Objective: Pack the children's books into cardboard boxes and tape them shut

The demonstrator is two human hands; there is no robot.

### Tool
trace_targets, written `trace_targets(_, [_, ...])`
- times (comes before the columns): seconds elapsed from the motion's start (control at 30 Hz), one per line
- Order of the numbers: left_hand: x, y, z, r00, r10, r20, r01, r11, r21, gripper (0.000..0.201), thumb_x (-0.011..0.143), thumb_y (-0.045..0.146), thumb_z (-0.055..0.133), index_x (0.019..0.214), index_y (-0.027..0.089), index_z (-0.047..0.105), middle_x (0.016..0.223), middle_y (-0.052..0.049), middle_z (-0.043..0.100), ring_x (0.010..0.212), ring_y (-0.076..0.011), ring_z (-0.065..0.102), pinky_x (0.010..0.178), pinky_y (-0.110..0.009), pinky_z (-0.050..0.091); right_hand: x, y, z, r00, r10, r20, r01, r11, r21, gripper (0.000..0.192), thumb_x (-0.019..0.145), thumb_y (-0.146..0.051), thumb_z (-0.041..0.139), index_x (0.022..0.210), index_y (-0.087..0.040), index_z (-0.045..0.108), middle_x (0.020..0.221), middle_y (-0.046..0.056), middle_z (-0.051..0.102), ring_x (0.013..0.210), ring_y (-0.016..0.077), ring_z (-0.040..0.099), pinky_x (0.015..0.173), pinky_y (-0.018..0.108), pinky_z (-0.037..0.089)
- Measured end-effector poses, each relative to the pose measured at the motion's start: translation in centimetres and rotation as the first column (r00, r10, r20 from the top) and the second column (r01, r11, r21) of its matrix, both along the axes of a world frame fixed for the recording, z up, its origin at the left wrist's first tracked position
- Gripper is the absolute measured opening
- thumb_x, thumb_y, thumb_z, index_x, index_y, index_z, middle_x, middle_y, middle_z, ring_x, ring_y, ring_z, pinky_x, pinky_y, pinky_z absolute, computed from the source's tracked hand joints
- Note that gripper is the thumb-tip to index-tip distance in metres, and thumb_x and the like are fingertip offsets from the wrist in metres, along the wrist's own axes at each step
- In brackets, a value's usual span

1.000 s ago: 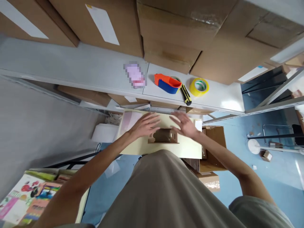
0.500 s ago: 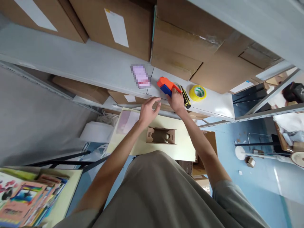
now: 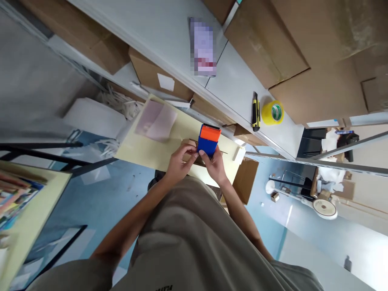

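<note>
Right hand (image 3: 214,163) wrapped around the orange-and-blue tape dispenser (image 3: 208,140), held upright just over the small brown carton (image 3: 194,155) on the desk (image 3: 142,149). Left hand (image 3: 178,161) beside it, fingers pinching at the dispenser's lower edge, carton under both. Dispenser is in hand; no tape laid on the carton that I can see. Yellow tape roll (image 3: 272,112) and knife (image 3: 255,111) lie on the shelf beyond, up right.

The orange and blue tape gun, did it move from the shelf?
Yes. The tape gun left the shelf, where it lay beside the knife, and is now lower, over the table, in the right hand.
</note>
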State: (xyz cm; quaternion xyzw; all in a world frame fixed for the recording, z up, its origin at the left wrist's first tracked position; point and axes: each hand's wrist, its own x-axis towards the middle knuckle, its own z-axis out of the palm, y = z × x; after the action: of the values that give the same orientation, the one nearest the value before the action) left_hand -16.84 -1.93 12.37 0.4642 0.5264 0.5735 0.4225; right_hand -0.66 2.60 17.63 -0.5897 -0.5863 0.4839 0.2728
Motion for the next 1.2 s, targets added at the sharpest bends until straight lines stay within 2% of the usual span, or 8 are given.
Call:
trace_targets(0.27, [-2.9,-0.4,0.4,0.969,-0.241,0.054,0.246,0.958,-0.150,0.036,0.106,0.058,0.073,0.105,0.023,0.076,0.106,-0.006,0.082,0.089,-0.0203,0.077,0.085,-0.034,0.064,0.0,-0.5,0.1,0.988,0.116,0.105,-0.109,0.991,-0.075,0.064,0.102,-0.085,0.068,0.125,-0.026,0.062,0.112,0.010,0.082,0.101,0.0276,0.076,0.094,0.042,0.064])
trace_targets(0.43, [-6.8,1.6,1.7,0.951,-0.193,0.241,0.255,0.930,-0.263,0.070,0.093,0.083,0.080,0.123,0.020,0.084,0.121,-0.014,0.086,0.110,-0.0303,0.080,0.095,-0.039,0.063,1.2,-0.6,1.2,0.924,0.290,0.248,-0.262,0.955,-0.140,0.060,0.105,-0.081,0.065,0.128,-0.025,0.061,0.113,0.011,0.081,0.100,0.0293,0.076,0.091,0.043,0.063])
trace_targets(0.53, [-8.6,3.3,2.7,0.884,-0.245,0.399,0.379,0.874,-0.305,0.084,0.086,0.094,0.079,0.121,0.019,0.088,0.123,-0.017,0.087,0.119,-0.0367,0.080,0.103,-0.045,0.064,1.9,-0.7,2.5,0.830,0.452,0.327,-0.403,0.891,-0.210,0.053,0.107,-0.071,0.069,0.127,-0.024,0.061,0.107,0.010,0.080,0.093,0.0296,0.075,0.086,0.043,0.063])
trace_targets(0.63, [-9.2,4.4,3.2,0.850,-0.297,0.436,0.452,0.835,-0.313,0.071,0.077,0.086,0.093,0.104,0.020,0.090,0.109,-0.014,0.088,0.110,-0.0349,0.081,0.098,-0.044,0.065,2.4,-0.8,3.8,0.750,0.554,0.361,-0.492,0.832,-0.256,0.049,0.110,-0.064,0.069,0.134,-0.022,0.060,0.108,0.011,0.080,0.092,0.0297,0.075,0.085,0.044,0.063])
trace_targets(0.73, [-9.5,4.9,3.3,0.851,-0.336,0.404,0.476,0.819,-0.321,0.057,0.082,0.076,0.093,0.092,0.019,0.089,0.096,-0.011,0.085,0.097,-0.0293,0.079,0.089,-0.041,0.066,2.6,-0.8,4.8,0.723,0.593,0.355,-0.524,0.805,-0.277,0.048,0.113,-0.062,0.067,0.138,-0.022,0.060,0.112,0.012,0.081,0.094,0.0295,0.076,0.085,0.043,0.063])
trace_targets(0.83, [-10.0,4.9,3.1,0.830,-0.382,0.406,0.516,0.803,-0.299,0.056,0.086,0.074,0.089,0.098,0.019,0.090,0.099,-0.011,0.085,0.094,-0.0283,0.079,0.086,-0.041,0.067,2.6,-0.7,5.6,0.711,0.611,0.348,-0.528,0.791,-0.309,0.049,0.113,-0.064,0.066,0.137,-0.022,0.062,0.111,0.011,0.081,0.094,0.0295,0.076,0.084,0.041,0.062])
trace_targets(0.97, [-10.7,4.6,2.9,0.775,-0.463,0.429,0.590,0.775,-0.228,0.057,0.075,0.065,0.101,0.108,0.020,0.090,0.111,-0.012,0.086,0.106,-0.0320,0.081,0.093,-0.045,0.070,2.4,-0.4,6.5,0.703,0.619,0.349,-0.513,0.782,-0.355,0.053,0.112,-0.062,0.068,0.146,-0.022,0.060,0.113,0.011,0.082,0.097,0.0299,0.077,0.084,0.041,0.061])
trace_targets(1.2, [-11.1,4.4,3.0,0.801,-0.426,0.421,0.552,0.797,-0.245,0.049,0.086,0.064,0.095,0.107,0.020,0.090,0.108,-0.010,0.086,0.111,-0.0308,0.081,0.100,-0.044,0.069,1.8,-0.4,7.6,0.701,0.637,0.321,-0.500,0.759,-0.416,0.054,0.110,-0.066,0.068,0.142,-0.021,0.062,0.112,0.010,0.079,0.100,0.0300,0.075,0.087,0.041,0.059])
